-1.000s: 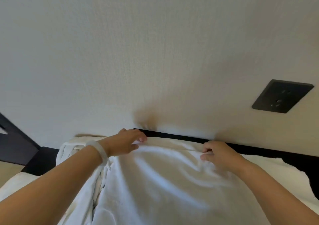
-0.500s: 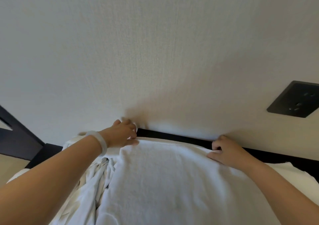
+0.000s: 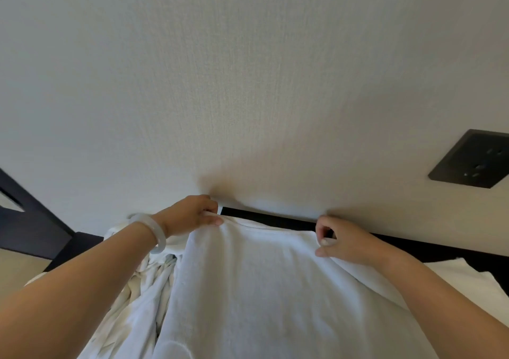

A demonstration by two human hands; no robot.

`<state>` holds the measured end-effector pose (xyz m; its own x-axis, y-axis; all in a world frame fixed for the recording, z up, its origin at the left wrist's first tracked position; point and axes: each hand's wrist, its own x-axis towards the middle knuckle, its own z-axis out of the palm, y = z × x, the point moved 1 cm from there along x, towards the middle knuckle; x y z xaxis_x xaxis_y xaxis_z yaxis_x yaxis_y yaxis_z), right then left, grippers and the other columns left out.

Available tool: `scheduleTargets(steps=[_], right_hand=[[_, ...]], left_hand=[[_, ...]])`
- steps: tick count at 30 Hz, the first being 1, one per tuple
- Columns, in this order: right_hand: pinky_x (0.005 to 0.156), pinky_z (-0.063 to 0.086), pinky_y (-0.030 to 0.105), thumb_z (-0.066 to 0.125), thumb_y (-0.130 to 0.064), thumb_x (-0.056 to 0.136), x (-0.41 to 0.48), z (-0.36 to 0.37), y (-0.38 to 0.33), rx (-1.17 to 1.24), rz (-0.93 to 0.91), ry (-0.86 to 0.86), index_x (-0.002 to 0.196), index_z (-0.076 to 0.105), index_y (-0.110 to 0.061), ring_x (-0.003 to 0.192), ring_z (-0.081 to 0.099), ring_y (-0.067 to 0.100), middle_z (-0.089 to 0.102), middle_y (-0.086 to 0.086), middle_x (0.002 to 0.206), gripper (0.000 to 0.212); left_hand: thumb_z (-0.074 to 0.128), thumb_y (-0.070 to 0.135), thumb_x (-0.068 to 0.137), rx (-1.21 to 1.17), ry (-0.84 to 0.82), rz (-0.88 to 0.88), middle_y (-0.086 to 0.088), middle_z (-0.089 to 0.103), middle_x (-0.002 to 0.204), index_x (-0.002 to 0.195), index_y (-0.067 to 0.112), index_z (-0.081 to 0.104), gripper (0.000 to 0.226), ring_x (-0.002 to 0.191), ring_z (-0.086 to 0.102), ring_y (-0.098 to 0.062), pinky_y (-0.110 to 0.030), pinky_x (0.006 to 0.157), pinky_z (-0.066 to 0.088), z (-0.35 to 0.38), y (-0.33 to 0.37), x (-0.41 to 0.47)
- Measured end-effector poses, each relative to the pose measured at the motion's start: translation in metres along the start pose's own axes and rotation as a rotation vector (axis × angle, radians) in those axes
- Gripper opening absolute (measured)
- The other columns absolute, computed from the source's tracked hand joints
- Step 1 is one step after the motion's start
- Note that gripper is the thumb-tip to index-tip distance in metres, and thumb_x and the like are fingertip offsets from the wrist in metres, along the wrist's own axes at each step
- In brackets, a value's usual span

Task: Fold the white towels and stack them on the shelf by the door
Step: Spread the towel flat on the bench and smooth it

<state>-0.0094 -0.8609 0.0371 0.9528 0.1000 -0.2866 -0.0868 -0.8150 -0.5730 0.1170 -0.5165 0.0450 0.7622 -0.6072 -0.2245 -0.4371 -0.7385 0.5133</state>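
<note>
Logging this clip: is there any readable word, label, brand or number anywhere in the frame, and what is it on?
None can be read.
The white towel shows no tag or print.
The dark wall socket plate has no legible marking.
The pale bracelet is plain.

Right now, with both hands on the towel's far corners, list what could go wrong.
1. The left hand and right hand pinch the white towel only at its far corners; a corner could slip and skew the fold.
2. The crumpled white cloth lies against the towel's left side and might get dragged into the fold.
3. The towel's far edge runs along the dark strip at the wall; it may snag there.
</note>
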Motion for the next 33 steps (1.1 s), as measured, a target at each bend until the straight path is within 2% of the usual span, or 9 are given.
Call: scheduleTargets(steps=[3,7,12,19,23,25,27,31,33], right_hand=[[0.066,0.041,0.022,0.081,-0.026,0.074,-0.002,-0.004,0.002,-0.018,0.040,-0.003,0.081,0.052,-0.024,0.071,0.050,0.007,0.058,-0.010,0.084,0.030],[0.060,0.030,0.029,0.068,-0.020,0.082,0.000,-0.008,0.007,-0.153,0.062,-0.065,0.059,0.038,-0.019,0.065,0.039,0.013,0.044,-0.001,0.072,0.037],[0.059,0.020,0.031,0.066,-0.014,0.083,-0.008,-0.022,0.001,0.139,0.087,-0.225,0.053,0.033,-0.021,0.060,0.026,0.014,0.029,0.001,0.062,0.045],[0.048,0.026,0.022,0.071,-0.011,0.084,-0.008,-0.025,0.008,-0.079,0.016,0.152,0.054,0.048,-0.017,0.047,0.035,0.006,0.042,-0.008,0.048,0.039],[0.061,0.039,0.034,0.063,-0.018,0.092,-0.012,-0.011,0.000,-0.338,0.104,0.485,0.070,0.054,-0.015,0.074,0.062,0.030,0.065,0.010,0.075,0.024],[0.065,0.049,0.037,0.061,-0.019,0.094,-0.010,0.010,-0.005,-0.524,0.179,0.477,0.088,0.062,-0.008,0.081,0.068,0.035,0.068,0.015,0.088,0.013],[0.054,0.052,0.038,0.070,-0.008,0.086,-0.007,0.029,-0.003,-0.572,0.215,0.439,0.093,0.064,-0.002,0.067,0.069,0.036,0.067,0.016,0.085,0.011],[0.054,0.037,0.029,0.054,-0.009,0.093,-0.006,0.035,-0.010,-0.593,0.285,0.465,0.124,0.052,-0.010,0.083,0.071,0.023,0.058,0.006,0.120,0.031],[0.049,0.028,0.026,0.067,-0.002,0.083,-0.003,0.039,-0.034,-0.568,0.188,0.462,0.110,0.060,-0.008,0.067,0.068,0.027,0.060,0.010,0.111,0.028]], left_hand=[[0.062,0.047,0.091,0.012,0.023,-0.023,0.002,0.055,0.085,0.075,0.018,0.056,0.034,0.070,0.048,-0.010,-0.022,0.066,0.038,0.001,-0.005,-0.006],[0.066,0.047,0.089,-0.007,0.019,-0.049,0.003,0.060,0.084,0.083,0.019,0.063,0.029,0.074,0.050,-0.010,-0.022,0.069,0.039,0.001,-0.005,-0.012],[0.069,0.038,0.089,0.038,-0.014,-0.088,0.013,0.052,0.071,0.078,0.036,0.057,0.017,0.066,0.047,-0.003,-0.018,0.061,0.032,0.001,0.000,-0.028],[0.066,0.039,0.091,0.058,0.170,-0.187,0.006,0.055,0.069,0.076,0.019,0.064,0.025,0.065,0.048,-0.009,-0.020,0.057,0.033,-0.008,0.015,-0.039],[0.060,0.036,0.095,0.113,0.304,-0.332,-0.001,0.061,0.079,0.081,0.011,0.066,0.029,0.074,0.056,-0.018,-0.028,0.062,0.041,-0.005,0.027,-0.016],[0.056,0.035,0.094,0.148,0.314,-0.422,-0.003,0.064,0.090,0.085,0.014,0.065,0.024,0.081,0.059,-0.022,-0.029,0.068,0.042,0.007,0.027,0.000],[0.054,0.036,0.093,0.149,0.302,-0.483,-0.004,0.065,0.099,0.097,0.016,0.066,0.024,0.088,0.060,-0.023,-0.029,0.071,0.042,0.021,0.025,0.011],[0.050,0.035,0.096,0.097,0.306,-0.554,-0.004,0.063,0.100,0.094,0.015,0.060,0.022,0.081,0.055,-0.021,-0.030,0.070,0.042,0.039,0.020,0.018],[0.054,0.034,0.096,0.061,0.344,-0.549,-0.008,0.057,0.108,0.098,0.014,0.056,0.021,0.082,0.055,-0.022,-0.031,0.072,0.044,0.039,0.021,0.013]])
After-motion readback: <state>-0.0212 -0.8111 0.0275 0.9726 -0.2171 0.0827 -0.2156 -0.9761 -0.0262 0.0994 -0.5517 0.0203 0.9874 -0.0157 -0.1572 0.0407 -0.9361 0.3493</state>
